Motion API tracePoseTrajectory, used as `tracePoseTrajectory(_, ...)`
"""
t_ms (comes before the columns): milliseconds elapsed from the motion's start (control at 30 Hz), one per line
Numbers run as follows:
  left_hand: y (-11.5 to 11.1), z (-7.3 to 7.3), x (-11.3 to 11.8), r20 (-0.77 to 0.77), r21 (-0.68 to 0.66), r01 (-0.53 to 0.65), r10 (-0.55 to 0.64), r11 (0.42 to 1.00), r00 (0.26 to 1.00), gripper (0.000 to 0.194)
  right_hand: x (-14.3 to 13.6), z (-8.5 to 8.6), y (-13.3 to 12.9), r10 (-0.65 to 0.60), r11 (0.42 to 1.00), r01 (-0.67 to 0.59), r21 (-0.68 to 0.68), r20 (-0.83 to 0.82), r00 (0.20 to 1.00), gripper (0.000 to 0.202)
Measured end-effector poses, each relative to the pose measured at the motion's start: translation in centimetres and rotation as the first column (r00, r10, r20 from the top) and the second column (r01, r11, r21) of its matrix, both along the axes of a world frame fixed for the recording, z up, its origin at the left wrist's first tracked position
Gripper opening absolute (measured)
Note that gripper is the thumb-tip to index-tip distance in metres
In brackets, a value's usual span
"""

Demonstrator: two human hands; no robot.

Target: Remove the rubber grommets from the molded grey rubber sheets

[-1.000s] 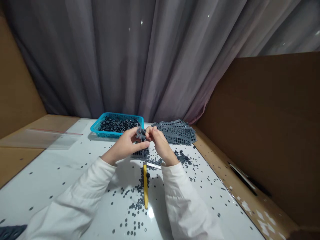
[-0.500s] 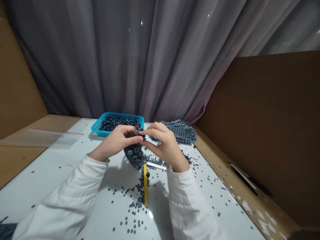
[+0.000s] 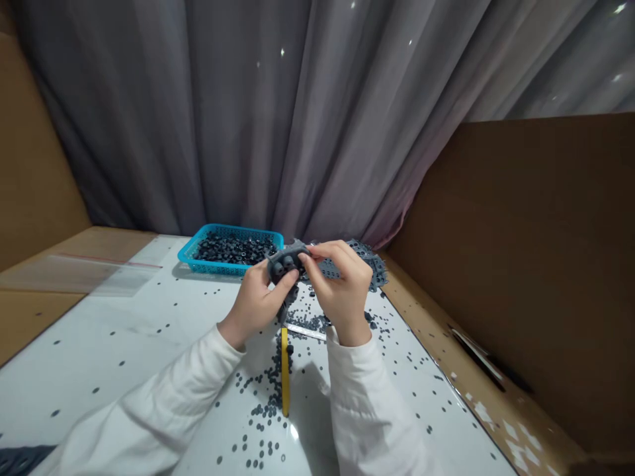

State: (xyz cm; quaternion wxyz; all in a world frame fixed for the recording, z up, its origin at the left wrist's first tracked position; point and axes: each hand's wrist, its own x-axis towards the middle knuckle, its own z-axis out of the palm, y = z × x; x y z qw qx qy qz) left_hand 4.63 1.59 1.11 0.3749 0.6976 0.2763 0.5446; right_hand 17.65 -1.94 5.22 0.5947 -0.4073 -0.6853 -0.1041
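A dark grey rubber sheet with raised round knobs [image 3: 284, 266] is held up over the white table, bent, its lower part hanging down. My left hand [image 3: 255, 301] grips its left side, thumb on the front. At its right end my right hand [image 3: 342, 284] pinches the edge between thumb and fingers. Below them a yellow-handled tool [image 3: 285, 373] lies on the table, with a silver strip [image 3: 306, 332] near its top end. Small dark discs are scattered around both.
A blue basket [image 3: 186, 254] full of small black parts stands behind my left hand. Perforated grey sheets [image 3: 374, 268] are stacked behind my right hand. Clear plastic bags [image 3: 124, 277] lie at the left, and a dark slim tool [image 3: 479, 357] lies on cardboard at the right.
The sheet has been turned and bent so its knobbed end points right. My left hand has moved right and slightly down; my right hand has shifted right, to the sheet's end.
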Motion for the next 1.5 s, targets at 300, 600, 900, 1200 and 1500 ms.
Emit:
tracePoseTrajectory(300, -0.5, 5.8, -2.0, -0.024, 0.188, -0.094, 0.100, 0.978, 0.995, 0.021, -1.0, 0.2, -0.6, -0.073, 0.972, 0.071, 0.224, 0.001, 0.997, 0.009)
tracePoseTrajectory(600, 2.0, 7.6, -5.0, -0.280, -0.395, 0.051, -0.172, 0.917, 0.944, 0.012, -1.6, 0.0, -1.1, 0.042, 0.935, 0.044, -0.353, 0.232, 0.972, 0.012)
tracePoseTrajectory(900, 0.3, -1.7, -9.8, 0.097, -0.671, 0.176, -0.150, 0.720, 0.984, 0.017, -5.7, -6.3, 2.4, 0.385, 0.817, -0.059, -0.574, 0.467, 0.796, 0.024)
tracePoseTrajectory(1200, -1.0, -7.9, -10.9, 0.169, -0.660, 0.096, 0.023, 0.745, 0.985, 0.028, -6.9, -7.2, 2.2, 0.500, 0.769, -0.041, -0.638, 0.561, 0.660, 0.037)
tracePoseTrajectory(1500, -6.0, -6.3, -10.0, -0.233, -0.473, 0.049, -0.179, 0.880, 0.956, 0.018, -5.4, -8.3, -4.3, 0.590, 0.634, -0.077, -0.769, 0.417, 0.691, 0.030)
